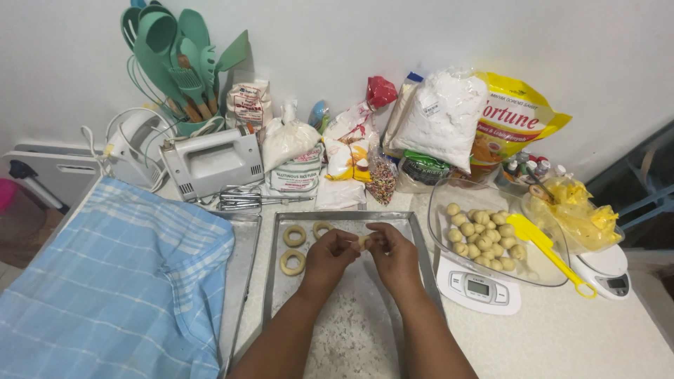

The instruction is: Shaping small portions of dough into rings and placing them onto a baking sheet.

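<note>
Left hand (328,254): over the centre of the baking tray (418,242); fingers curled, tips pinched on a small dough piece (362,243).
Right hand (395,253): at 3 o'clock of the left hand, fingers likewise closed on the same piece; both hands meet on it.
Dough piece: pale, held above the tray between the two sets of fingertips; its exact shape is partly hidden.
Completed: three dough rings (294,236) lie on the tray, at 9 to 11 o'clock of the hands.
Remaining: a heap of dough balls (483,235) sits in the glass dish (449,196) at 3 o'clock; judged early in the batch.
Tray capacity: most of the surface unoccupied.
Adjacent: yellow spatula (540,243) in the dish; blue checked cloth (112,274) at 9 o'clock.
</note>
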